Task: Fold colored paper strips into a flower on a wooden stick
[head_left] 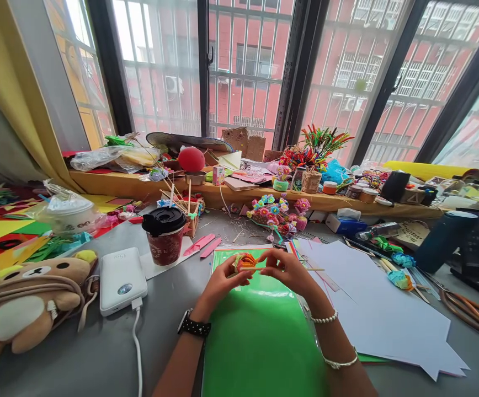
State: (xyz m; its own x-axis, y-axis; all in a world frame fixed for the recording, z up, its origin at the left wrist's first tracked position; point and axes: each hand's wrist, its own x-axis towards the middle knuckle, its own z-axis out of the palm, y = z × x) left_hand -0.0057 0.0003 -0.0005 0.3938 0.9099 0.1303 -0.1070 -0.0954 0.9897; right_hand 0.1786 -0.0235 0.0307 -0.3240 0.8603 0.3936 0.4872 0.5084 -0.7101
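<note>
A small paper flower (246, 261) with orange, yellow and pinkish layers is gripped in my left hand (222, 280), its thumb along the near side. From the flower a thin wooden stick (316, 269) runs out to the right. My right hand (284, 269) is curled beside the flower, fingertips pinched around the stick close to the orange petals; the exact contact is partly hidden. Both hands are just above a glossy green folder (260, 336) lying on the grey desk.
White paper sheets (372, 292) lie right of the folder. At left are a lidded coffee cup (165, 237), a white power bank (123, 281) with a cable, and a plush bear (36, 303). Pink strips (210, 247) lie beyond, before craft flowers (276, 212). Scissors (471, 309) rest far right.
</note>
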